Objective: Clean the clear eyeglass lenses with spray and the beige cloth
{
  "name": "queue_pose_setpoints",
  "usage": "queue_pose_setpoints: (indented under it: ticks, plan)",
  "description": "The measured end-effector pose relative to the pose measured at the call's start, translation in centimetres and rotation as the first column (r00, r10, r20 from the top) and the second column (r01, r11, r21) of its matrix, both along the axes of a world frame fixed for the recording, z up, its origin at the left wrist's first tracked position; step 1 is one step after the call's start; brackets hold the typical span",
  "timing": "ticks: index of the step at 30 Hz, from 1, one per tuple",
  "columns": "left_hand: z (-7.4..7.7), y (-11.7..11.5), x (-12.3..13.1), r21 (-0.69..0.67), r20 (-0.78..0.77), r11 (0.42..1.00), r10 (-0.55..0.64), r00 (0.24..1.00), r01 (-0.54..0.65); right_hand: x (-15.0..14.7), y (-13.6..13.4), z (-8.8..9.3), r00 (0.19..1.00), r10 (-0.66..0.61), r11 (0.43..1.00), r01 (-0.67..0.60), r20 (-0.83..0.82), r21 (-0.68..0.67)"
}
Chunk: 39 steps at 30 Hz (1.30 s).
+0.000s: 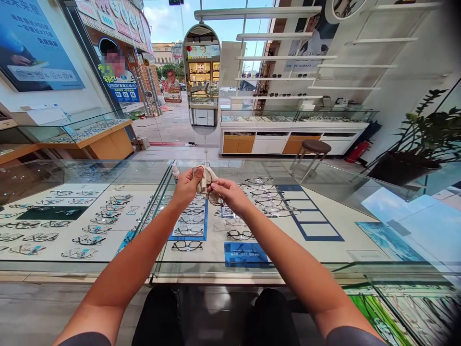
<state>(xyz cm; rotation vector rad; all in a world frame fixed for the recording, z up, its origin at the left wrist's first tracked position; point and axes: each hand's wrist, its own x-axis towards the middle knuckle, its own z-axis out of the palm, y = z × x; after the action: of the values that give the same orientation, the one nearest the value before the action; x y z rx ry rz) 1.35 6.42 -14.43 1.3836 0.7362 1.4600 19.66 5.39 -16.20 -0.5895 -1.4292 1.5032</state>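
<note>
Above the glass counter my two hands meet at a pair of eyeglasses (pixel 216 198), whose round lens hangs below the fingers. My left hand (pixel 187 186) is closed, thumb on top, around a crumpled cream cloth (pixel 210 174) that lies against the glasses. With thumb and fingers pinched, my right hand (pixel 230 194) grips the frame near its lens. The rest of the frame is hidden by the cloth and fingers. A small white spray bottle (pixel 175 173) stands just beyond my left hand.
Under the glass, rows of eyeglasses (pixel 188 245) lie with a blue card (pixel 246 253) and a blue-edged tray (pixel 320 238). An oval mirror (pixel 201 81) stands beyond the counter. Farther right are a stool (pixel 316 146) and a potted plant (pixel 399 166).
</note>
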Motion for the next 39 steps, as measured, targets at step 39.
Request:
queue_pose_setpoints:
  ticks: [39]
  plan:
    - [-0.1, -0.6, -1.5, 0.691, -0.353, 0.679, 0.618, 0.702, -0.250, 2.7, 1.1, 1.7, 0.975, -0.178, 0.950, 0.134, 0.134, 0.283]
